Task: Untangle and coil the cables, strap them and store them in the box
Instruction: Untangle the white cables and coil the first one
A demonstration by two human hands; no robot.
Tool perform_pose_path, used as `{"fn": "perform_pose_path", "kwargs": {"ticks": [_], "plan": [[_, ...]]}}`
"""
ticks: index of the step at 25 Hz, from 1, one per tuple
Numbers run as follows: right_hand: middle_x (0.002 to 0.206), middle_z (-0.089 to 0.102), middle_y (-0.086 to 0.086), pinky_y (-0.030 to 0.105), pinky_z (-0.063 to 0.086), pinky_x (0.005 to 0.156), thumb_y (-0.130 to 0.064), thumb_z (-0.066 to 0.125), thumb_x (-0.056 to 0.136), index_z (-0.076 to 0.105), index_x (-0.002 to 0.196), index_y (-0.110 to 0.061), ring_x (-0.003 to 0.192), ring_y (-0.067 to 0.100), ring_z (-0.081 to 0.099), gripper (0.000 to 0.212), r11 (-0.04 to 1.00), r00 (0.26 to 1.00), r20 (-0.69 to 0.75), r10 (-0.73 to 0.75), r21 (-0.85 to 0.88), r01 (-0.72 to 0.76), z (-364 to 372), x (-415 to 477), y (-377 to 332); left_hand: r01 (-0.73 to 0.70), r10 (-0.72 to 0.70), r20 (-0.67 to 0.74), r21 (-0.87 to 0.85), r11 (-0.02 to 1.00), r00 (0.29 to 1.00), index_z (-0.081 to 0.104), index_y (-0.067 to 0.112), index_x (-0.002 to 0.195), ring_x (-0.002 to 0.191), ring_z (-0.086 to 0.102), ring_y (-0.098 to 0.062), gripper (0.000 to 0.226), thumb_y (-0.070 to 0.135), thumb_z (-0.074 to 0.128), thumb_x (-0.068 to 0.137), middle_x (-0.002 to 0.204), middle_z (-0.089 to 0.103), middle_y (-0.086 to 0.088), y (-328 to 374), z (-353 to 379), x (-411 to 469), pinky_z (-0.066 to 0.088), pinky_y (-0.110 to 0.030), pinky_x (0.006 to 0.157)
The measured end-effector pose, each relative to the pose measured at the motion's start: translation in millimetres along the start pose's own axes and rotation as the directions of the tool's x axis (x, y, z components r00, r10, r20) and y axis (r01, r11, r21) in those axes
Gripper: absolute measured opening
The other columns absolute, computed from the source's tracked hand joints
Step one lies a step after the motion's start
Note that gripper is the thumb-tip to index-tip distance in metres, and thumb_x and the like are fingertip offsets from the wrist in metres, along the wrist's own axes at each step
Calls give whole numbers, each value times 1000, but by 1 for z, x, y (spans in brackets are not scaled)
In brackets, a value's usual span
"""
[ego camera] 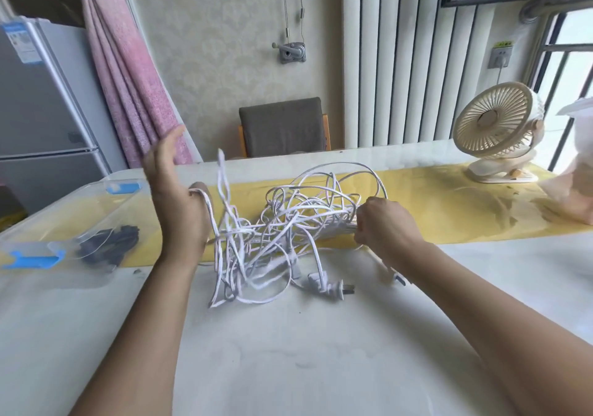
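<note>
Between left hand (175, 197) and right hand (385, 226), tangled cables (288, 223).

- White cables (288, 223): thin cords in one loose tangle, partly lifted off the bench. One strand loops over the thumb of the left hand (179, 197), and the right hand (385, 226) grips a bunch.
- Plug (333, 287): white, two-pin, lying on the bench at the tangle's near edge.
- Box (96, 197): clear plastic with blue latches, left of the tangle, holding a bundled black cable (109, 242).

Cream fan (495, 126) on table (288, 351), right; fridge (38, 110) far left; pink curtain (128, 78).
</note>
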State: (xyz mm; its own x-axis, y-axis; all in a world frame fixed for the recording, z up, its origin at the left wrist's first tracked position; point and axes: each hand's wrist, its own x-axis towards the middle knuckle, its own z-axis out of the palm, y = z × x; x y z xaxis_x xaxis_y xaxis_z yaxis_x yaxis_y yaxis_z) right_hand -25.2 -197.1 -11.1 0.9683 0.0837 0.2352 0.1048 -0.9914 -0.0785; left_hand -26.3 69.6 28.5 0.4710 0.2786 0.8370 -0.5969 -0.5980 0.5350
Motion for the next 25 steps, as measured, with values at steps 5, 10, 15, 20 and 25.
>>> {"fn": "perform_pose_path", "kwargs": {"ticks": [5, 10, 15, 20, 25], "plan": [[74, 54, 8, 26, 28, 45, -21, 68, 81, 65, 85, -10, 69, 30, 51, 13, 1000, 999, 33, 22, 6, -22, -6, -1, 4, 40, -23, 810, -1, 999, 586, 68, 36, 101, 115, 51, 1, 75, -20, 43, 59, 117, 60, 12, 30, 30, -35, 38, -20, 100], [64, 48, 8, 29, 32, 58, -12, 63, 79, 43, 62, -7, 65, 32, 40, 27, 995, 997, 67, 41, 83, -47, -1, 1, 7, 173, 0, 984, 31, 985, -178, 44, 38, 136, 136, 23, 11, 80, -12, 50, 74, 144, 35, 29, 31, 22, -34, 21, -10, 109], [57, 37, 7, 29, 23, 47, -19, 65, 81, 50, 59, -4, 60, 21, 28, 31, 901, 996, 83, 17, 431, -51, -3, 3, 25, 634, 304, 950, -196, 748, -65, 42, 12, 140, 143, 25, -21, 73, 11, 75, 75, 150, 35, -9, 12, -16, -11, 21, -27, 114], [70, 54, -5, 19, 30, 57, -11, 69, 79, 63, 82, -6, 70, 20, 50, 8, 827, 933, -325, -152, 475, 300, -11, -1, 18, 722, -174, 883, -229, 653, 436, 68, 16, 106, 114, 58, -28, 36, 34, 71, 75, 120, 65, -12, 20, 18, -20, 46, -37, 99], [70, 60, 0, 32, 44, 59, -10, 55, 91, 52, 93, -8, 63, 22, 54, 4, 699, 834, -489, -255, 503, 509, -15, -13, -1, 740, -485, 788, 55, 670, 380, 71, 12, 95, 76, 64, -19, 24, 33, 63, 87, 86, 72, -5, 21, 56, -54, 51, -30, 76]]}}
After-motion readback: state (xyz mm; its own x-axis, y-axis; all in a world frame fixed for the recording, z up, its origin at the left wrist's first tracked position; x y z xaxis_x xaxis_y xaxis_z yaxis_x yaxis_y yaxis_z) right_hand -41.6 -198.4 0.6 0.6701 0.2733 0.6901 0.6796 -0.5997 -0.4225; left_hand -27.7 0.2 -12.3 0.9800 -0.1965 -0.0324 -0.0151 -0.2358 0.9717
